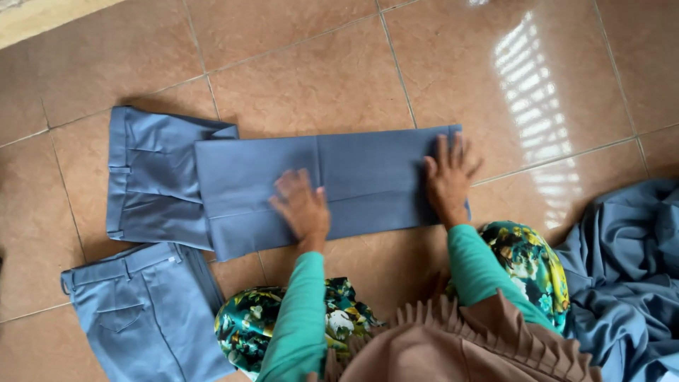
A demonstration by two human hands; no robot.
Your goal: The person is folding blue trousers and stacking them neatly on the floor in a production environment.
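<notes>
Pleated brown hem (467, 339) low in view, left hand (303, 205) and right hand (448, 177) beyond, fingers spread flat, gripping nothing, pinning folded grey-blue trousers (339, 177) smooth on tiled floor (318, 64), second pair (145, 311) alongside.

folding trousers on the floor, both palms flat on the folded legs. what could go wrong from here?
1. The folded legs sit slightly askew over the waist section; pressing may set a crooked crease.
2. The left hand and right hand press on glossy floor tiles, so the fabric might slide.
3. The loose blue pile lies close and could snag.
</notes>
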